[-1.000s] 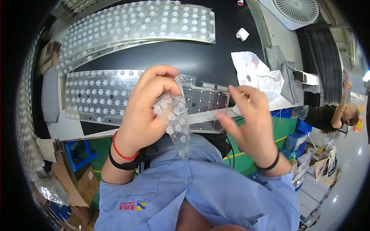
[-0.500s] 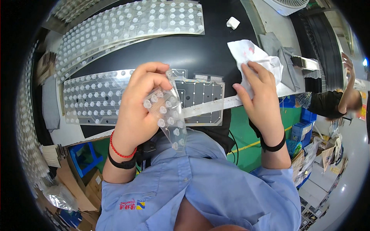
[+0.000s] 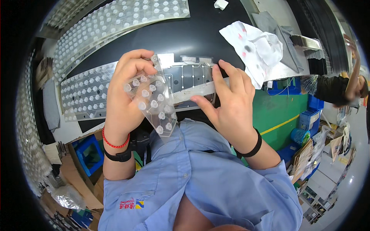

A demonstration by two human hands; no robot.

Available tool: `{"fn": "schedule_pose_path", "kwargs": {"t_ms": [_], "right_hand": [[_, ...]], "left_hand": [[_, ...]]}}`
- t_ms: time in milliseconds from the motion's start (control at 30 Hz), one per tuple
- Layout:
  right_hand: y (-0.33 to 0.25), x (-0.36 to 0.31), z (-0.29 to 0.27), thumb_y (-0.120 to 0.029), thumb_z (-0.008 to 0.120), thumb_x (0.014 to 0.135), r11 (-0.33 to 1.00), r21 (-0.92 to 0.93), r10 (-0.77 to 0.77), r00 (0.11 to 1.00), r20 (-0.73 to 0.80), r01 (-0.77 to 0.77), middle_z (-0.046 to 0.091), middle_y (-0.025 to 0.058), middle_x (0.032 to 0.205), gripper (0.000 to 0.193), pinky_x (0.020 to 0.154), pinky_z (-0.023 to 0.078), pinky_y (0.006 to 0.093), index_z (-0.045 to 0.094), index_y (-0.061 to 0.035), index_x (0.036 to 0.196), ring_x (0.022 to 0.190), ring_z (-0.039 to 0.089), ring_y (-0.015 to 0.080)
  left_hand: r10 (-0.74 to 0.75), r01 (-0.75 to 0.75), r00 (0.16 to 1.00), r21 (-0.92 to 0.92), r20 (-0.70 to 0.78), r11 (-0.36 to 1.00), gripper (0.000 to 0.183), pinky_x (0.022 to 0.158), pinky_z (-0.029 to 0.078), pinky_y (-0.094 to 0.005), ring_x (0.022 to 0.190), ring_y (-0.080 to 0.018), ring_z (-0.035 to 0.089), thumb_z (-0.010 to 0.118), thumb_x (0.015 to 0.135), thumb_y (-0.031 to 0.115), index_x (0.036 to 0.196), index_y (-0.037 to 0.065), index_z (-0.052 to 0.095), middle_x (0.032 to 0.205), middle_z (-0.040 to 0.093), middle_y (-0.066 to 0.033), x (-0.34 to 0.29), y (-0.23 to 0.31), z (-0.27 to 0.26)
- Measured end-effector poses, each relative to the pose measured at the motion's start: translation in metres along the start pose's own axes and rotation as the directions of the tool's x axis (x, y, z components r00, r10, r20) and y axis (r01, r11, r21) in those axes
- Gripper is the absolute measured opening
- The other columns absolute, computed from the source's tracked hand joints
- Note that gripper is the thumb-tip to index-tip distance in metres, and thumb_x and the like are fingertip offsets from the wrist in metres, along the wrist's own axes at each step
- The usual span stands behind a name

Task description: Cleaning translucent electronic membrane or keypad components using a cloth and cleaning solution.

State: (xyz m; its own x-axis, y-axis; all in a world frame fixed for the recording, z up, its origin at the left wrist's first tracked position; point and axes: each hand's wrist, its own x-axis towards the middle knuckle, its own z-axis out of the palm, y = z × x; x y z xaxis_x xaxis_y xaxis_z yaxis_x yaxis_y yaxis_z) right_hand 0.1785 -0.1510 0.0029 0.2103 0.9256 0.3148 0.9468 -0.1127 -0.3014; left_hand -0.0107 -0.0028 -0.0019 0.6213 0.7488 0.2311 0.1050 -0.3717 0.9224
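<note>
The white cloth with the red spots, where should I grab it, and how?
I'd pinch the white cloth by its right part, from above. That part looks bunched into raised folds that fingers could close on, while the left corner looks flatter. From above, you'd also probably miss the right hand close by.

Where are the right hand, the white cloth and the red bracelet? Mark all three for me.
Right hand (image 3: 232,103): head view, on the back of the hand.
White cloth (image 3: 260,46): head view, on the middle of its crumpled surface.
Red bracelet (image 3: 115,146): head view, on its lower curve.
</note>
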Motion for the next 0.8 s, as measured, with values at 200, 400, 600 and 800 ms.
{"fn": "schedule_pose_path", "kwargs": {"t_ms": [200, 400, 600, 800], "right_hand": [[-0.006, 0.002, -0.002, -0.02, 0.077, 0.081, 0.979, 0.189, -0.074, 0.997, -0.023, 0.077, 0.058, 0.0184, 0.128, 0.059, 0.094, 0.043, 0.0463, 0.058, 0.0022, 0.132, 0.112, 0.055, 0.0363], [-0.025, 0.009, -0.005, 0.005, 0.07, 0.084, 0.671, 0.724, -0.199, 0.979, -0.032, 0.16, 0.065, 0.0196, 0.127, 0.08, 0.08, 0.058, 0.033, 0.03, 0.0048, 0.153, 0.1, 0.068, 0.0249], [-0.005, 0.052, -0.047, -0.042, 0.078, 0.076, 0.627, 0.765, -0.525, 0.807, 0.271, 0.151, 0.066, 0.0191, 0.121, 0.099, 0.089, 0.053, 0.0399, 0.033, -0.0003, 0.153, 0.102, 0.067, 0.0341], [0.079, 0.167, -0.04, -0.029, 0.067, 0.093, 0.943, 0.306, -0.163, 0.982, 0.097, 0.127, 0.072, 0.0167, 0.09, 0.037, 0.073, 0.054, 0.0364, 0.068, 0.0012, 0.116, 0.08, 0.07, 0.0277]], "left_hand": [[0.051, -0.051, 0.999, 0.047, 0.011, 0.998, 0.015, 0.09, 0.048, -0.0325, 0.104, -0.0206, 0.059, 0.06, 0.087, 0.005, 0.1, 0.001, 0.063, 0.129, 0.058, -0.0152, 0.0, -0.001, -0.002], [0.132, -0.131, 0.991, -0.045, 0.014, 0.99, 0.044, 0.093, 0.046, -0.0359, 0.112, -0.0251, 0.056, 0.059, 0.085, 0.012, 0.128, 0.004, 0.061, 0.136, 0.056, -0.016, 0.001, 0.001, 0.007], [0.122, -0.127, 0.988, 0.043, 0.097, 0.991, 0.037, 0.087, 0.044, -0.0311, 0.104, -0.0223, 0.052, 0.061, 0.081, 0.009, 0.118, 0.005, 0.064, 0.121, 0.054, -0.0131, 0.003, 0.002, -0.008], [0.119, -0.12, 0.992, 0.025, 0.047, 0.992, 0.022, 0.086, 0.045, -0.0305, 0.091, -0.0191, 0.054, 0.061, 0.075, 0.0, 0.096, 0.005, 0.063, 0.125, 0.051, -0.0131, 0.002, 0.003, -0.005]]}}
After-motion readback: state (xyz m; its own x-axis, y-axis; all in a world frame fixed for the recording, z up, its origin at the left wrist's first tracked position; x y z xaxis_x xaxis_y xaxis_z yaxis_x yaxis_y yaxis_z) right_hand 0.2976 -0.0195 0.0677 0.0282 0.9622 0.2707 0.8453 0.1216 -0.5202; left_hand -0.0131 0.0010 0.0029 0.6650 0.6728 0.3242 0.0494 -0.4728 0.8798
